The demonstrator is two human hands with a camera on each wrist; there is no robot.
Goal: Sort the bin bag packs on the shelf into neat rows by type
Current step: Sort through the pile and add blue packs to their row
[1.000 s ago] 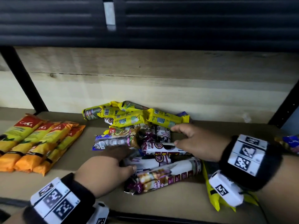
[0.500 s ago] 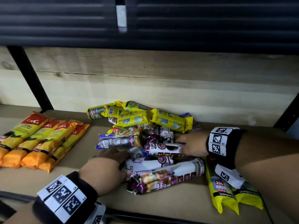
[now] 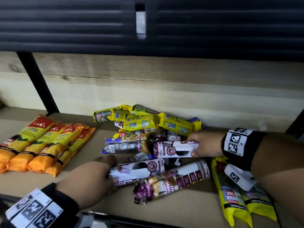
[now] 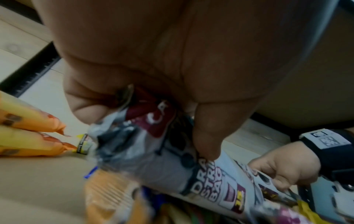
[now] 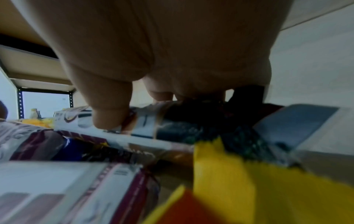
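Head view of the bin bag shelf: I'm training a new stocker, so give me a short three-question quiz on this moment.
1. True or false: the orange packs already lie side by side in a row at the shelf's left.
2. What does the right hand grip? A) a yellow pack B) a white-and-purple pack C) nothing
3. Fill in: the left hand holds the end of a white drawstring pack near the shelf's ____ edge.

Key: 1 true; 2 B; 3 front.
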